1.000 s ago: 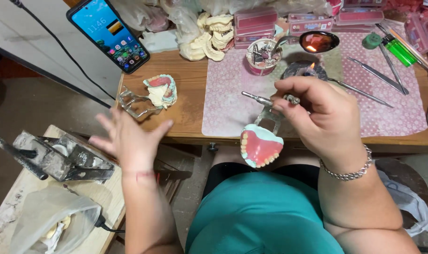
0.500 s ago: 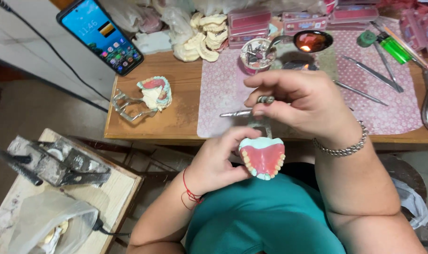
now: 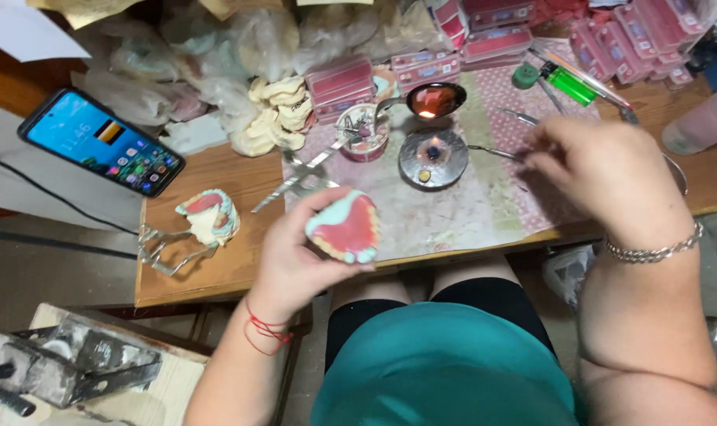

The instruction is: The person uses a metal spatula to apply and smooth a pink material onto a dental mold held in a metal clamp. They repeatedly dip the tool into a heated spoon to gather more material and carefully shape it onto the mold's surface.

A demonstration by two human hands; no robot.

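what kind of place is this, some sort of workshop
Most likely a small dental lab bench. The left hand holds a pink wax denture, another denture sits in a metal articulator, and a small burner flame burns on the mat.

The left hand [image 3: 295, 260] holds a pink wax denture [image 3: 345, 227] up over the front edge of the bench [image 3: 216, 264]. The right hand [image 3: 603, 177] pinches a thin metal tool [image 3: 492, 150], its tip reaching toward a small burner [image 3: 433, 156] with a lit flame. A phone [image 3: 100, 140] and a second denture [image 3: 209, 214] on a wire frame lie at the left.
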